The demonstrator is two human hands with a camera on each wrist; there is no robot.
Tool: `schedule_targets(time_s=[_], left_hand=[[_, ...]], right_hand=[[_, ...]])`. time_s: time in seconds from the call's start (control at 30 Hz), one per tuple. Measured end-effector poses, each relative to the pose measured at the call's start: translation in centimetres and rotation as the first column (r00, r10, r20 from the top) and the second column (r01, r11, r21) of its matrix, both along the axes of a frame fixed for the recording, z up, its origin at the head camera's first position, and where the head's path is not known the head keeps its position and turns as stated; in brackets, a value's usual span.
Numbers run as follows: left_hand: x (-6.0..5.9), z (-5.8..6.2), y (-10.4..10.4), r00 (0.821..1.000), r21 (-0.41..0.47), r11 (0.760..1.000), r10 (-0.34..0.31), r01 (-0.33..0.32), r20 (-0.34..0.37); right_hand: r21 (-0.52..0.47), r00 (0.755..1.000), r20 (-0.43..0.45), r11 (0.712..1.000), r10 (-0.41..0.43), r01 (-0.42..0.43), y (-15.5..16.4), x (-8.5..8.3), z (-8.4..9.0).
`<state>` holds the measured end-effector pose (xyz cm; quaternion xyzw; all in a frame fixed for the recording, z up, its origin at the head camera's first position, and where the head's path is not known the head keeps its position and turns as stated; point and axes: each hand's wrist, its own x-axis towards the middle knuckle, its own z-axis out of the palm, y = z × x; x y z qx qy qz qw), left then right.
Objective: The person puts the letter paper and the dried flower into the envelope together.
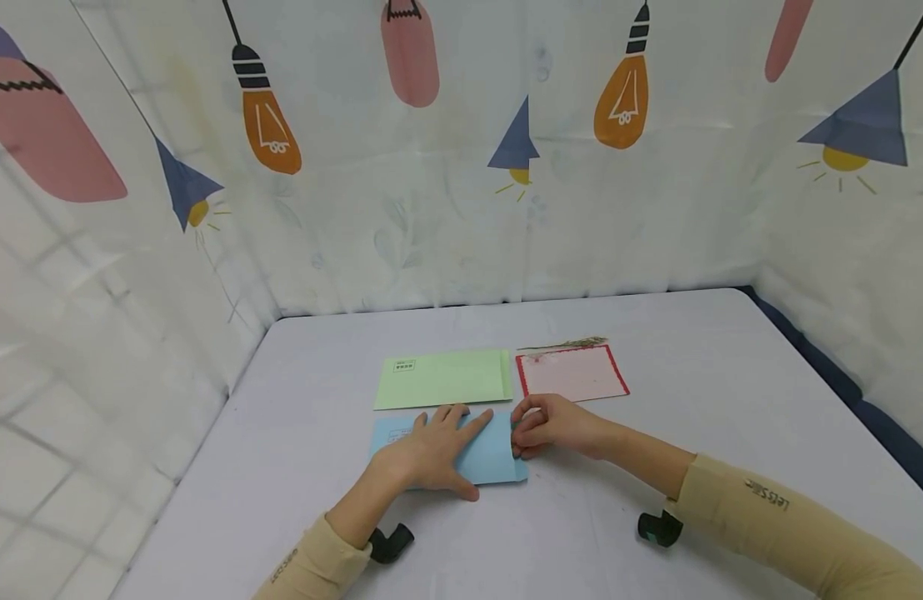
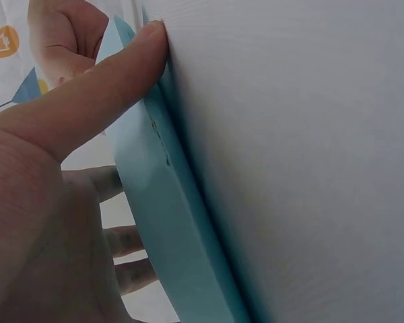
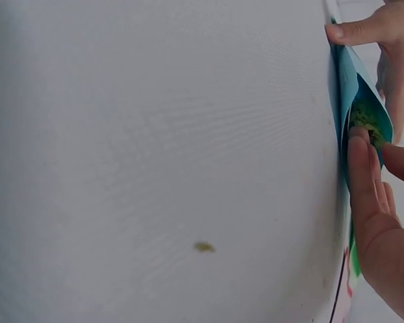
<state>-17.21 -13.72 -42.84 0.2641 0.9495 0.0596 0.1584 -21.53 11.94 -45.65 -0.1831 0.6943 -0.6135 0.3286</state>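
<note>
On the table (image 1: pixel 656 467), the left hand (image 1: pixel 431 454) presses flat on the blue envelope (image 1: pixel 491 458) while the right hand (image 1: pixel 553 425) pinches its open end.

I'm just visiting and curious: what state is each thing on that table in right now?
Blue envelope: flat on the table, mouth held open, something green inside.
Green envelope: flat, untouched.
Red-bordered card: flat, untouched.
Dried sprig: lying behind the card.
Left hand: pressing flat on the blue envelope.
Right hand: fingers at the envelope's open end.
</note>
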Motion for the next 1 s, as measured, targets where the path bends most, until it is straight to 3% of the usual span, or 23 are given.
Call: schedule_targets(time_s=[0.5,1.0], left_hand=[[0.1,0.0,-0.1,1.000,0.011,1.000,0.018,-0.018,0.020],[-0.4,0.2,-0.4,1.000,0.049,0.999,-0.007,0.007,-0.012]], right_hand=[[-0.040,1.000,0.014,0.999,0.018,-0.017,1.0,0.0,0.2],[0.031,0.998,-0.057,1.000,0.007,-0.005,1.7,-1.2,0.6]])
